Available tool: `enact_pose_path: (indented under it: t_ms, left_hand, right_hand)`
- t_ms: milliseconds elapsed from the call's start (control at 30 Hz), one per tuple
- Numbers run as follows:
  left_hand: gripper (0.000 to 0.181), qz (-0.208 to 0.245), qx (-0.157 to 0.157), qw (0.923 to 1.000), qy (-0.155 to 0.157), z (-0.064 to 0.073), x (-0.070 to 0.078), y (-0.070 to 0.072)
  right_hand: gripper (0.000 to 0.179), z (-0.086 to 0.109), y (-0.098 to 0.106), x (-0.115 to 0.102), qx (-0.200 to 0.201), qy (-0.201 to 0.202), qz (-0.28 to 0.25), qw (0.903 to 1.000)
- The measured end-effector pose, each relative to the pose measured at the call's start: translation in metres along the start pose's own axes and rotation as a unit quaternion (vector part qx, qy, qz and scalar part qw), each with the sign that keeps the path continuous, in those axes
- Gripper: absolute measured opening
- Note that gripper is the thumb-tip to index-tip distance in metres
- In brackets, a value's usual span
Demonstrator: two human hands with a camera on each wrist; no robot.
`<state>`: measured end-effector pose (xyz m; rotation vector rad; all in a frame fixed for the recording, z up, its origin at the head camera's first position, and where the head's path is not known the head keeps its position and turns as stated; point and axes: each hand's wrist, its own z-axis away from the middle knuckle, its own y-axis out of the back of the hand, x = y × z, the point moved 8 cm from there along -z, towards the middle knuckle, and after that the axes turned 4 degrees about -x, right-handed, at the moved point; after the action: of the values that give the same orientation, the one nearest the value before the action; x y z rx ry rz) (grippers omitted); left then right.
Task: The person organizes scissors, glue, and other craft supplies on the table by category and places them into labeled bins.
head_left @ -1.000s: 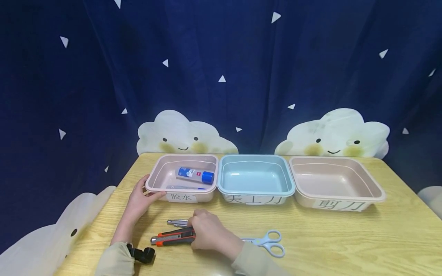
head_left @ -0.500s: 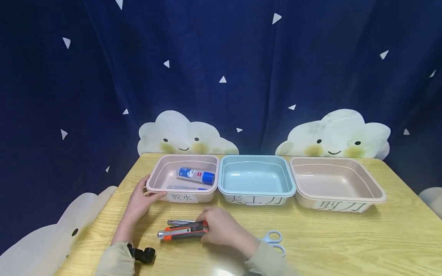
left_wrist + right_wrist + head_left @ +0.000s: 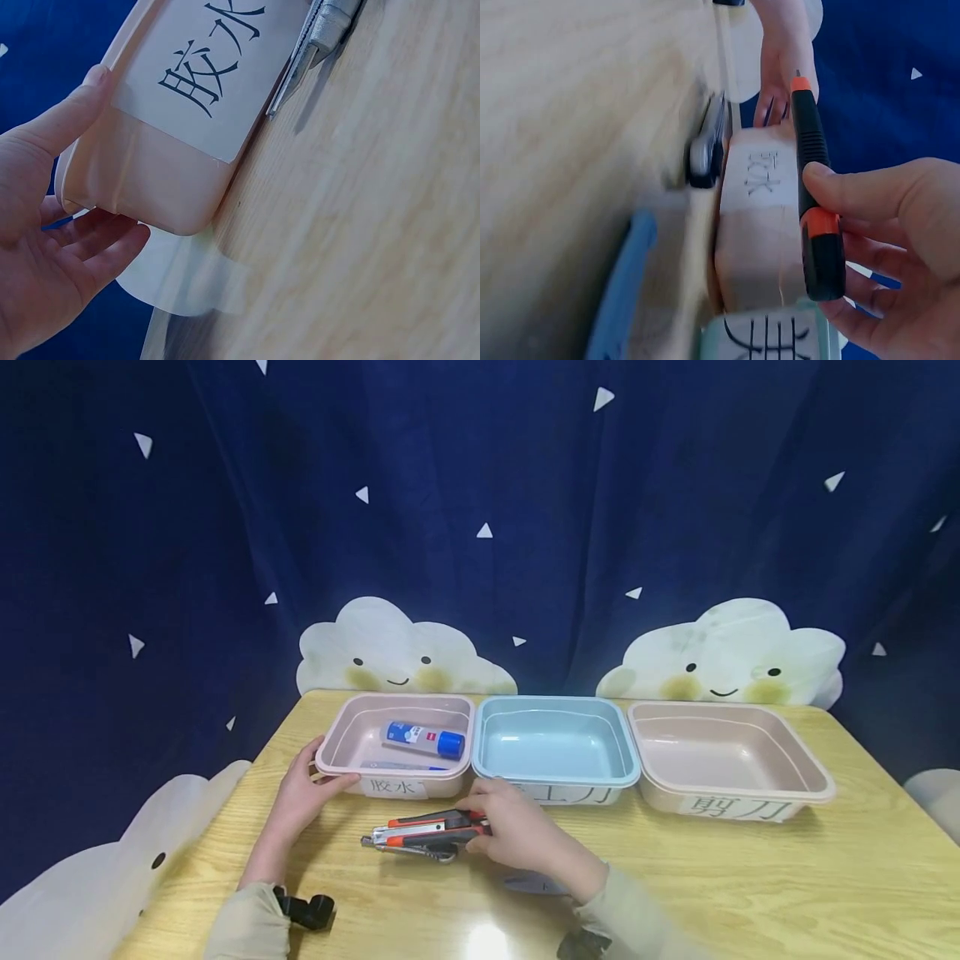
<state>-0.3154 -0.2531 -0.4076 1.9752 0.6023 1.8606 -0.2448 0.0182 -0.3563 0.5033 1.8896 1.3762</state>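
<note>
My right hand (image 3: 513, 827) pinches an orange-and-black utility knife (image 3: 431, 828) by its rear end, above the table in front of the bins. In the right wrist view, thumb and fingers close on the utility knife (image 3: 814, 187). Below it lies a smaller grey utility knife (image 3: 431, 852), partly covered in the head view. My left hand (image 3: 303, 797) grips the near left corner of the left pink bin (image 3: 450, 785), thumb on the rim and fingers around the side. Inside that bin are a blue-capped glue bottle (image 3: 423, 739) and a slim blue-tipped item (image 3: 405, 767).
A light blue bin (image 3: 555, 777) stands in the middle, a second pink bin (image 3: 757, 793) on the right. All three bins carry paper labels. Light blue scissors (image 3: 531, 883) lie on the wooden table (image 3: 750, 893), mostly hidden by my right forearm. A dark blue curtain (image 3: 525, 527) hangs behind.
My right hand has lifted the orange-and-black utility knife and carried it right and toward the bins. The scissors' handles have become covered by my right arm. My left hand stays on the bin.
</note>
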Motion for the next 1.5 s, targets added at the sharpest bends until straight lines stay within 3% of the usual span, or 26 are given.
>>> enact_pose_path:
  t_ms: [300, 767, 1233, 1500]
  left_hand:
    - [0.096, -0.003, 0.001, 1.0, -0.006, -0.001, -0.003, 0.001]
    - [0.096, 0.0, 0.001, 1.0, -0.008, -0.002, 0.0, 0.003]
    - [0.096, 0.004, 0.002, 1.0, 0.0, 0.001, 0.001, 0.0]
    - [0.096, 0.001, -0.001, 1.0, 0.0, 0.0, 0.0, 0.0]
  right_hand:
    - [0.044, 0.004, 0.025, 0.017, 0.027, 0.001, 0.009, 0.9996]
    - [0.042, 0.018, 0.072, 0.059, 0.11, -0.013, 0.028, 0.9935]
    - [0.041, 0.022, 0.078, 0.116, 0.122, -0.082, 0.026, 0.9889]
    - [0.04, 0.016, 0.072, 0.143, 0.099, -0.113, 0.036, 0.988]
